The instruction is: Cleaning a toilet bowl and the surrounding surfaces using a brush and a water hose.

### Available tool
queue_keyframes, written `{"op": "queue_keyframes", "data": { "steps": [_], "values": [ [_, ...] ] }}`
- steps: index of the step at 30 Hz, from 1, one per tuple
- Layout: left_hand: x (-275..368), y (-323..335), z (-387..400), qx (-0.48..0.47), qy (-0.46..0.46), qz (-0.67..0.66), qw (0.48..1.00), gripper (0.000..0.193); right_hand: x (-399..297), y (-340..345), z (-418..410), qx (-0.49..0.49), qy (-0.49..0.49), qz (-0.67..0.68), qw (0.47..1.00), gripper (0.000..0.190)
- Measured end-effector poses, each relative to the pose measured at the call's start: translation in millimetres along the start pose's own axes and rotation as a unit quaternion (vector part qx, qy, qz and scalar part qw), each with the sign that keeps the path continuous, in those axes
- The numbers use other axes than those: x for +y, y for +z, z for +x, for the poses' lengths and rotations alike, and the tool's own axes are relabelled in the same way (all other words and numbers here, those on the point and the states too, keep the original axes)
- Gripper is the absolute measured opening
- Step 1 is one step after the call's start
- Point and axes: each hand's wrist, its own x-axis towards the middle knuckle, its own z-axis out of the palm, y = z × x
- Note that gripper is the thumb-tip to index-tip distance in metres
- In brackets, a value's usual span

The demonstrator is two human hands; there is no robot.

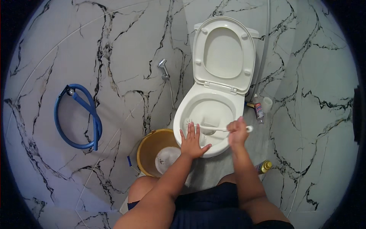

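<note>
In front of me stands a white toilet bowl (181, 114), its seat (197, 48) and lid (224, 54) raised against the cistern. My right hand (238, 133) is closed around the white handle of a toilet brush (214, 128) above the bowl's right rim. The brush lies across the bowl, its bristle head at the inner left side, partly hidden behind my left fingertips. My left hand (192, 143) rests spread on the front left of the rim, holding nothing. A little water shows at the bottom of the bowl.
A yellow bucket (145, 148) with foamy liquid stands left of the toilet. A blue hose (98, 123) hangs coiled on the marbled wall, near a bidet sprayer (163, 64). Right of the toilet are a cleaner bottle (259, 111), a white cup (267, 104), a brush (249, 104) and a yellow-capped container (266, 165).
</note>
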Motion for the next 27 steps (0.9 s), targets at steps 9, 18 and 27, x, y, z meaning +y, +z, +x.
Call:
{"op": "queue_keyframes", "data": {
  "steps": [9, 18, 27],
  "values": [
    [0, -2, 3, 0.011, 0.007, -0.024, 1.0, 0.099, 41, 12, -12, -0.003, -0.11, -0.064, 0.992, 0.039],
    [-5, -4, -2, 0.018, 0.008, -0.037, 0.999, 0.099, -9, 22, -18, -0.027, -0.013, -0.036, 0.999, 0.038],
    [-6, -2, -1, 0.014, 0.005, -0.032, 0.999, 0.1, 11, 36, 9, -0.031, 0.003, -0.109, 0.994, 0.037]
  ]
}}
